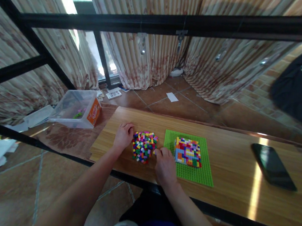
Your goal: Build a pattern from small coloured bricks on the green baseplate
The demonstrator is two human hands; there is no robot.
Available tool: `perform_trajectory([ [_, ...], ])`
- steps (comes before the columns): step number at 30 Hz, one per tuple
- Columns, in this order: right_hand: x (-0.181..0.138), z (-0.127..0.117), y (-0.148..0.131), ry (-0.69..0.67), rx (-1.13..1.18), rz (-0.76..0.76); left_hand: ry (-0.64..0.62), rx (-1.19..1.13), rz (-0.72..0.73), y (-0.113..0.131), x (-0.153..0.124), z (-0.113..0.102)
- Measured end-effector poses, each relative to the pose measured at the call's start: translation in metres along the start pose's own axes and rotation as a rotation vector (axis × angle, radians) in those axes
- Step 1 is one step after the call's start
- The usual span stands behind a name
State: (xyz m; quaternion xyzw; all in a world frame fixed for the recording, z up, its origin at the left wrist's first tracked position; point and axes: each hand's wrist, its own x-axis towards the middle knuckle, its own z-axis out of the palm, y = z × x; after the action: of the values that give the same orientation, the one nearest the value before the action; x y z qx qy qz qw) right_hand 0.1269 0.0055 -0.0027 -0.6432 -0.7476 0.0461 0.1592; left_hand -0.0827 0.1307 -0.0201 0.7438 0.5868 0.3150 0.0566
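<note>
A heap of small multicoloured building bricks [144,147] lies on the wooden board between my hands. At its left edge rests my left hand [124,136], fingers curled together; whatever they may hold is hidden. My right hand [166,164] is at the right edge of the heap, thumb and fingers pinched on a small yellow building brick [155,152]. Just right of that hand is a green studded baseplate [206,171], lying flat. On it sits a block of tightly packed bricks [188,152] in many colours, a light blue patch at its lower left.
A dark phone-like slab [273,166] lies on the board's right part. Left of the board stands a clear plastic bin [71,108] with an orange label. A black metal bar [162,24] crosses beyond the board, before striped curtains [160,59].
</note>
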Motion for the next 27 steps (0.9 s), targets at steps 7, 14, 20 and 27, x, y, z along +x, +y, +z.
perform_trajectory([
  [7, -0.002, 0.006, -0.005, 0.031, -0.102, -0.060, 0.003, -0.005, -0.009, 0.000, 0.000, 0.001],
  [14, -0.004, 0.002, -0.003, 0.003, -0.194, -0.085, 0.002, -0.010, -0.013, 0.000, 0.001, 0.002],
  [20, -0.008, -0.002, 0.012, 0.093, 0.087, -0.028, 0.002, -0.020, -0.019, -0.001, 0.000, 0.003],
  [27, -0.008, -0.007, 0.014, 0.084, 0.138, -0.026, -0.002, -0.017, -0.020, 0.001, 0.000, 0.001],
])
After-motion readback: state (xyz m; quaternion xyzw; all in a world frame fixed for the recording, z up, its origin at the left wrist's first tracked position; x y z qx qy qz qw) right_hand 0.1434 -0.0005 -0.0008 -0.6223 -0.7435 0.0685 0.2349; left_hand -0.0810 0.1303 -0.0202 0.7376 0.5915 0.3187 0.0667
